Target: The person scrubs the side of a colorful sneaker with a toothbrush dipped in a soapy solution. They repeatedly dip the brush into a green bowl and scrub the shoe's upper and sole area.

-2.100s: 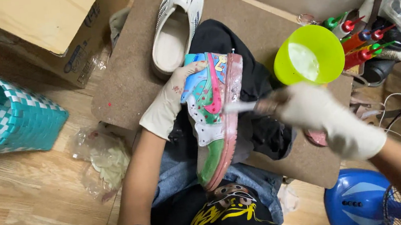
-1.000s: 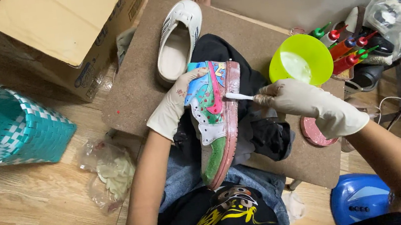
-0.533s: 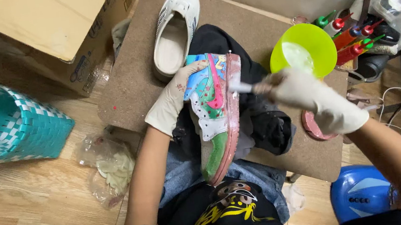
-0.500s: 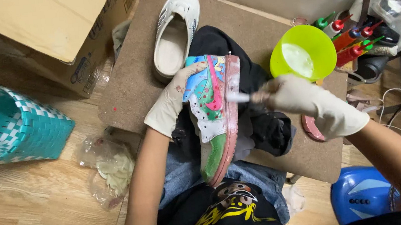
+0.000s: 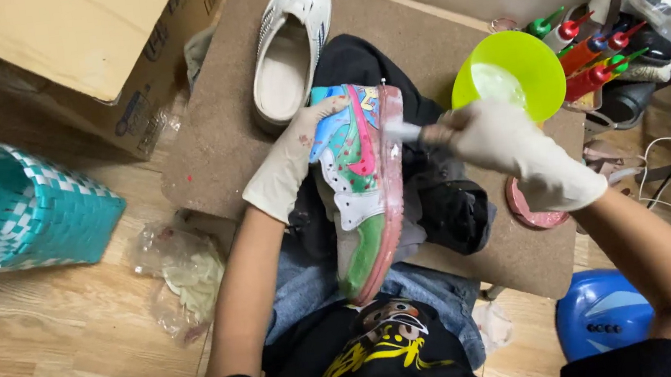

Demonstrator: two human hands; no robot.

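On the lap, the left hand (image 5: 292, 161) grips the sneaker (image 5: 360, 181), fingers curled round it, while the right hand (image 5: 508, 148), back from the bowl (image 5: 536, 64), pinches a brush (image 5: 403, 131) against its sole.

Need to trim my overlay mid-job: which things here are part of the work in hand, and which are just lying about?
In use: colourful sneaker, left hand, right hand, small brush, green bowl.

Lying about: white shoe, teal basket, cardboard box, blue device.
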